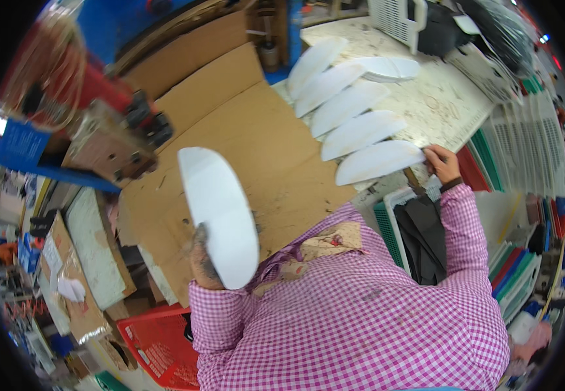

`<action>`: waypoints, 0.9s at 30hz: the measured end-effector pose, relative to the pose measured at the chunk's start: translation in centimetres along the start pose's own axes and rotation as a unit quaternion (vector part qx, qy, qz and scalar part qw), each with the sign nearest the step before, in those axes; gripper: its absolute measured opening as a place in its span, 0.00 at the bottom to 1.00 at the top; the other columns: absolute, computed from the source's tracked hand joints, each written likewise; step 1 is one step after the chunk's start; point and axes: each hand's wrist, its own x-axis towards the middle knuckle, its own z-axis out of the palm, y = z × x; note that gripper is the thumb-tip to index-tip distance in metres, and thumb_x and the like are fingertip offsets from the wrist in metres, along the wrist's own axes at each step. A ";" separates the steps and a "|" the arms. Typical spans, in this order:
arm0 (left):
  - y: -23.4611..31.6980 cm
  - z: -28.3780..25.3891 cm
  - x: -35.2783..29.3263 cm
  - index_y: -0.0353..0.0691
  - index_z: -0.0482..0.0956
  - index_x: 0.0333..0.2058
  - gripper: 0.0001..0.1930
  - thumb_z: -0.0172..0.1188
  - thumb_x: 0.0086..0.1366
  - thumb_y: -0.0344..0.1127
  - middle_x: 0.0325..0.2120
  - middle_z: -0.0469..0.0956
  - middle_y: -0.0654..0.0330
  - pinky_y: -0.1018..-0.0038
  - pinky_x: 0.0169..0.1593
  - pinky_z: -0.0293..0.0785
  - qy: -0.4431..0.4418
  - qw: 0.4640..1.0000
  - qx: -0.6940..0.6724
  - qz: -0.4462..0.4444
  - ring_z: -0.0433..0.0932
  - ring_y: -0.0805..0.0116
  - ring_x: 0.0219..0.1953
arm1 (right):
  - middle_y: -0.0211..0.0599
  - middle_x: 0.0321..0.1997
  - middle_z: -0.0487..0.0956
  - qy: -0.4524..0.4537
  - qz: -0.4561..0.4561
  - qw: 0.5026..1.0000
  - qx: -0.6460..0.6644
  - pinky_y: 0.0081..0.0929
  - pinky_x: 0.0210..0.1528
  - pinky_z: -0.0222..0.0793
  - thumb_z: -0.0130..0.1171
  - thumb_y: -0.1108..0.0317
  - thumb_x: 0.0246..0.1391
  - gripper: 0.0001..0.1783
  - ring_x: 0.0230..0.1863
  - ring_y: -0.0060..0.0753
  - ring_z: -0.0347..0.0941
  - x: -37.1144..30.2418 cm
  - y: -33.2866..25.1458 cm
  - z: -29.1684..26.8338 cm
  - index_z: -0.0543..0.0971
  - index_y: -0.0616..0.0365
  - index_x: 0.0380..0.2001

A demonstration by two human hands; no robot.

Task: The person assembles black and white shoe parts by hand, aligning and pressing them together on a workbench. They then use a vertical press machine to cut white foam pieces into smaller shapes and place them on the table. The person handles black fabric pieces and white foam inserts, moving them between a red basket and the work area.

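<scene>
The left grip (204, 255) is closed on a white panel (222, 215) above the cardboard (282, 150), while the right grip (440, 161), closure unclear, touches the nearest panel (380, 161) on the right-side table (452, 120), which a careless tug could skew.

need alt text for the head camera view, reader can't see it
The left hand holds a white half-moon panel over brown cardboard, while the right hand is at the tip of the nearest panel in a row of similar ones on a white table. A red machine stands at upper left.
</scene>
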 end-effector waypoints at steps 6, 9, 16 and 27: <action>-0.6 -1.0 -1.8 0.33 0.59 0.57 0.30 0.56 0.59 0.41 0.48 0.71 0.44 0.56 0.48 0.75 0.001 0.998 -0.004 -0.063 0.74 0.49 0.47 | 0.28 0.27 0.76 0.121 -0.082 0.988 -0.044 0.15 0.25 0.63 0.54 0.65 0.57 0.12 0.24 0.15 0.67 1.6 1.7 -1.1 0.77 0.61 0.40; -0.8 -1.0 -2.5 0.34 0.57 0.58 0.31 0.56 0.60 0.40 0.50 0.69 0.46 0.61 0.48 0.74 -0.036 0.997 0.000 -0.064 0.74 0.51 0.47 | 0.29 0.28 0.76 0.117 -0.052 0.991 -0.040 0.14 0.26 0.62 0.53 0.63 0.59 0.14 0.24 0.14 0.66 2.0 1.5 -1.2 0.77 0.61 0.42; 0.4 -0.7 -0.2 0.37 0.58 0.58 0.29 0.55 0.63 0.44 0.50 0.70 0.53 0.66 0.47 0.74 0.091 0.994 0.067 0.005 0.73 0.61 0.47 | 0.33 0.32 0.77 0.109 -0.155 0.981 -0.044 0.17 0.33 0.66 0.51 0.64 0.60 0.15 0.30 0.18 0.69 2.8 -2.1 1.3 0.74 0.63 0.45; 7.3 0.7 8.9 0.37 0.63 0.54 0.26 0.50 0.63 0.49 0.47 0.72 0.53 0.61 0.48 0.74 -0.112 0.975 -0.102 0.160 0.74 0.56 0.46 | 0.35 0.36 0.77 0.013 -0.317 0.947 -0.049 0.18 0.37 0.66 0.52 0.71 0.57 0.10 0.37 0.24 0.72 0.7 -10.8 7.6 0.76 0.64 0.41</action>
